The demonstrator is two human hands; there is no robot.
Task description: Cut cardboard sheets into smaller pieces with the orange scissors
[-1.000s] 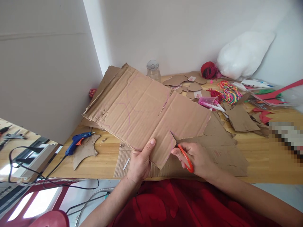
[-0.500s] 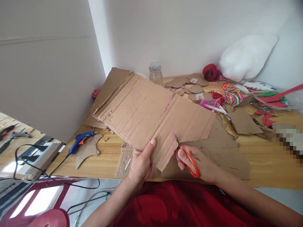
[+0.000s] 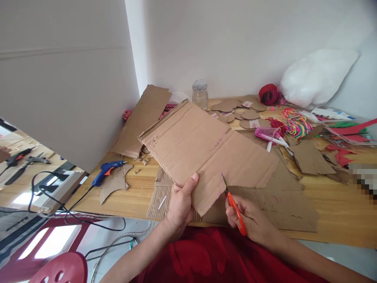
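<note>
on cluttered wooden table (image 3: 338,204), white walls (image 3: 235,39)

The left hand (image 3: 180,204) grips the near edge of a large cardboard sheet (image 3: 203,149), thumb on top, holding it tilted above the table (image 3: 338,204). At its three o'clock the right hand (image 3: 250,220) holds orange-handled scissors (image 3: 234,208), blades in the sheet's edge. A blue glue gun (image 3: 106,171) lies at nine o'clock; coloured cords (image 3: 294,124) and a white bag (image 3: 318,78) sit toward two o'clock.
</note>
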